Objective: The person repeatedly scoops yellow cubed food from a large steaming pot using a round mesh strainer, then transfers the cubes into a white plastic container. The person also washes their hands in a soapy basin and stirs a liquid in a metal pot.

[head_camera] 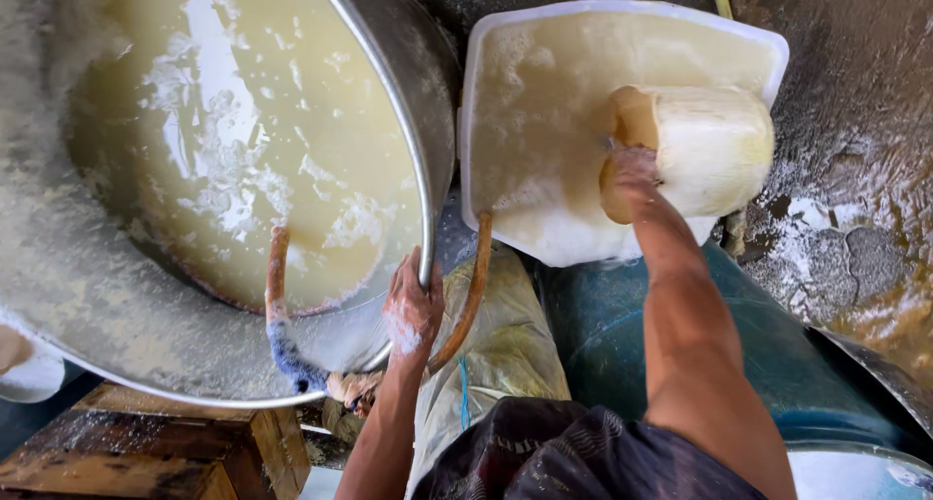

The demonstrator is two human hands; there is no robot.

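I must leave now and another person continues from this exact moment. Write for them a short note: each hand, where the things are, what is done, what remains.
Left hand: grips the rim of the big metal basin, which holds pale cloudy liquid.
Right hand: holds a white scoop, tilted in the white square tub.
Hose: brownish, hangs over the basin rim into the liquid.
Done: both basin and tub already hold the same pale, foamy liquid.
Left: the pictures cannot tell which way the liquid is being moved; the basin is far from empty. Floor around is wet.
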